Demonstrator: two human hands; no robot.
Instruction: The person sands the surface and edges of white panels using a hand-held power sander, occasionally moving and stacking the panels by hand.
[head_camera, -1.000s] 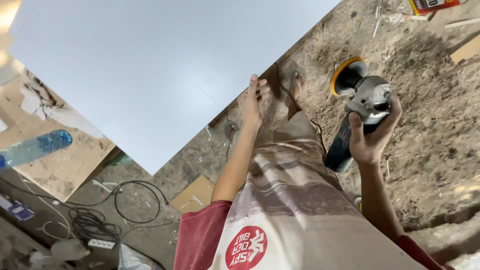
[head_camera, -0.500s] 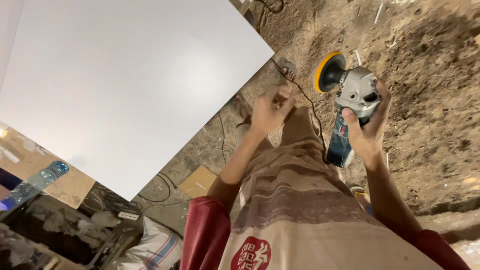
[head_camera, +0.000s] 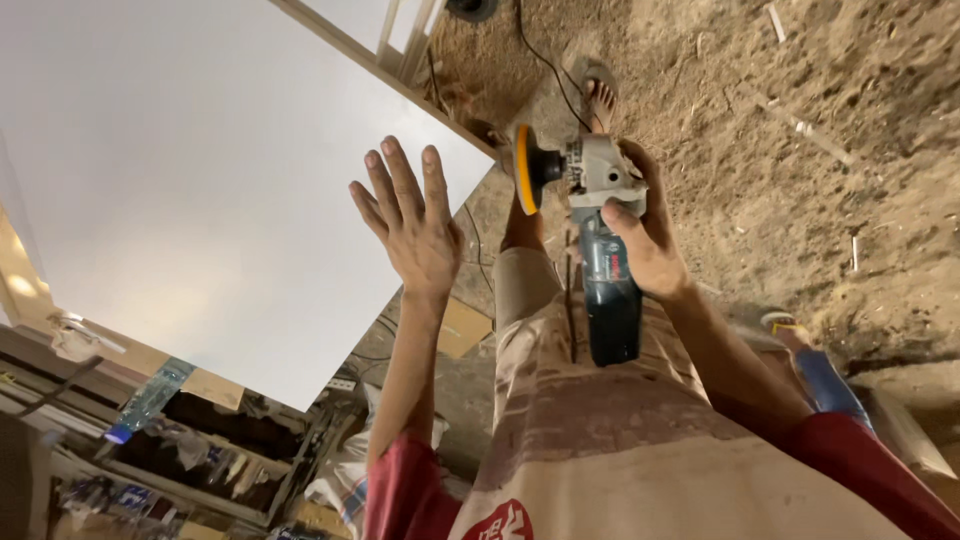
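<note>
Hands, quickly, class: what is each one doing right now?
Left hand: open, fingers spread, holding nothing, raised beside the white board.
Right hand: closed around the grinder.

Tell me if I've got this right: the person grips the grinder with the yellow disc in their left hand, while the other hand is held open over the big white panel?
Not quite. The head view shows the grinder with the yellow disc gripped in the right hand. It is the left hand that is held open, fingers spread, at the edge of the big white panel.
</note>
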